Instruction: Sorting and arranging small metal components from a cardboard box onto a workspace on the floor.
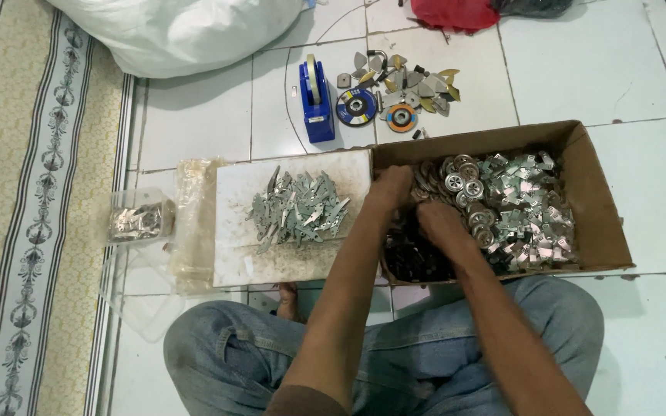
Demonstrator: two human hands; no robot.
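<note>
At the cardboard box's (591, 200) left end, on the tiled floor (657, 162) | left hand (391, 185) curled down over round metal discs (464, 185), grasp not discernible | right hand (437, 219) dug into the same heap, fingers hidden, cannot tell | folded metal clips (529, 212) fill the box's right side | flat metal blades (298, 209) piled on white board (233, 192) just left of box | blue tape dispenser (316, 100) beyond.

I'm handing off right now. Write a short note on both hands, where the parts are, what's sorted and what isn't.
Left hand: inside the cardboard box, on the round metal discs; grip cannot be seen.
Right hand: in the box too, over the dark parts at its near left.
Bent metal clips fill the box's right side.
Done: a pile of flat metal blades lies on the white board.
Left: the box is still full.
</note>
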